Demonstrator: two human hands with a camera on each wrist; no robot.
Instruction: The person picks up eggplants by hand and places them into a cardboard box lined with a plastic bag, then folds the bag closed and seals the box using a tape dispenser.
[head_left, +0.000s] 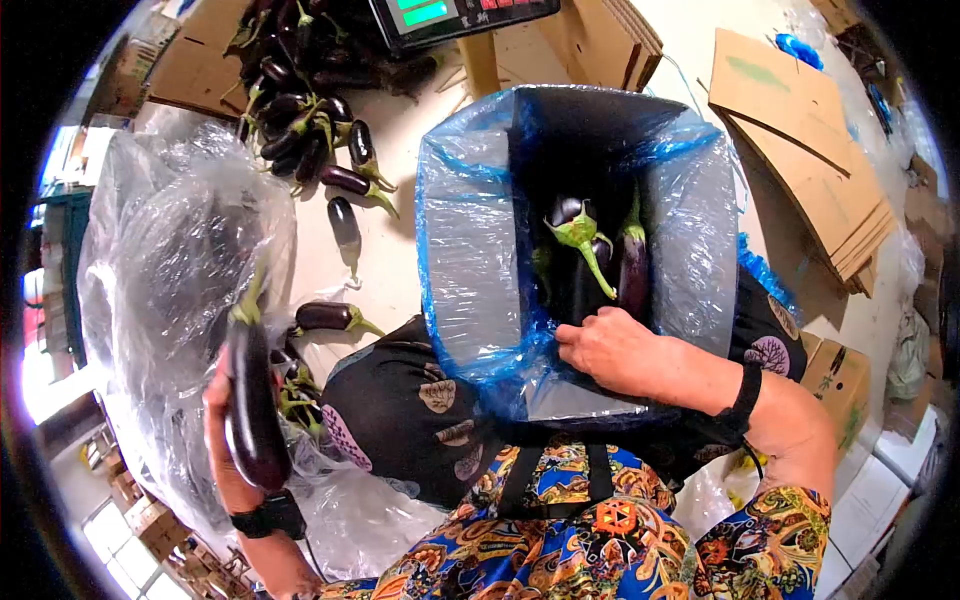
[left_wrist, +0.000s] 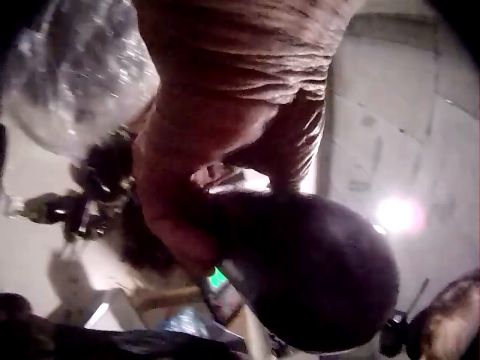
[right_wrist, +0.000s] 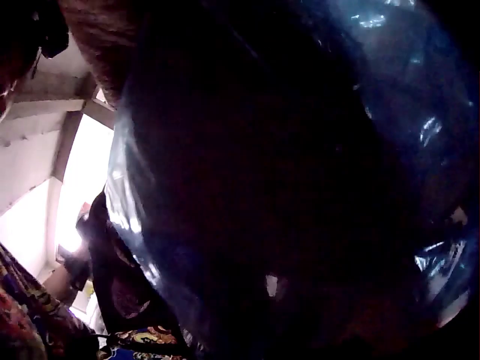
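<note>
Holding a long, dark eggplant [head_left: 258,420], the left hand [head_left: 222,445] has its fingers wrapped around the side of it. The green stem points away from the person and the fat, round end points back toward the wrist. This eggplant is up in the air, well apart from the left edge of the box [head_left: 690,225], with clear plastic [head_left: 175,215] under and beside it.

The right hand [head_left: 622,352] is at the near edge of the box, reaching over it from the person's side. Its fingers are bent in, close to the blue plastic bag [head_left: 535,350] that lines the box. The right wrist view is very dark, so I cannot tell if those fingers pinch anything.

Down in the box, one eggplant with a big green cap [head_left: 575,232] lies near the middle. Another eggplant [head_left: 632,265] leans by the right wall, and there may be one more in the shadow at the left.

Past the box's far left corner is a big pile of eggplants [head_left: 300,115]. A few loose ones, like this shiny one [head_left: 343,222], lie between the clear plastic and the box. Beyond the far edge sits a black scale [head_left: 465,20]. Flat cardboard [head_left: 800,160] lies off to the right.
</note>
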